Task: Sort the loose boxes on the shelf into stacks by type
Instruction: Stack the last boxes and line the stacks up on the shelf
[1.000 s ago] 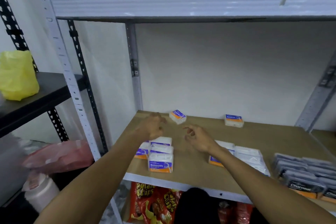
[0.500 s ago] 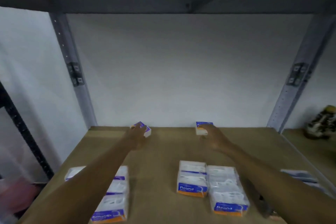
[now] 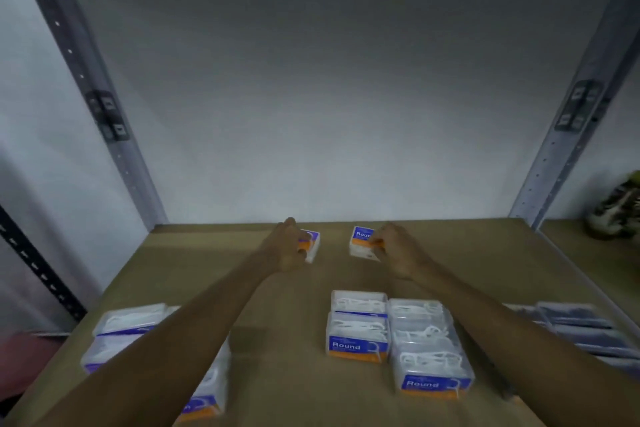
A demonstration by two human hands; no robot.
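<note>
Two small clear boxes with blue and orange labels sit near the back of the wooden shelf (image 3: 242, 288). My left hand (image 3: 287, 246) grips the left box (image 3: 311, 244), fingers curled round it. My right hand (image 3: 398, 250) pinches the right box (image 3: 360, 241), which reads "Round" and is tipped up off the shelf. In front of my right arm lie several "Round" boxes (image 3: 356, 333) in two rows. Under my left forearm sits another group of white boxes (image 3: 128, 326), partly hidden.
Dark grey boxes (image 3: 581, 326) lie in a row at the right edge. Metal uprights (image 3: 568, 135) stand at both back corners and a white wall closes the back. The upper shelf hangs close overhead. A patterned object (image 3: 616, 211) sits on the neighbouring shelf at right.
Both hands have closed on the two back boxes and drawn them forward and toward each other. The right box is now tipped up. The view has moved closer to the shelf.
</note>
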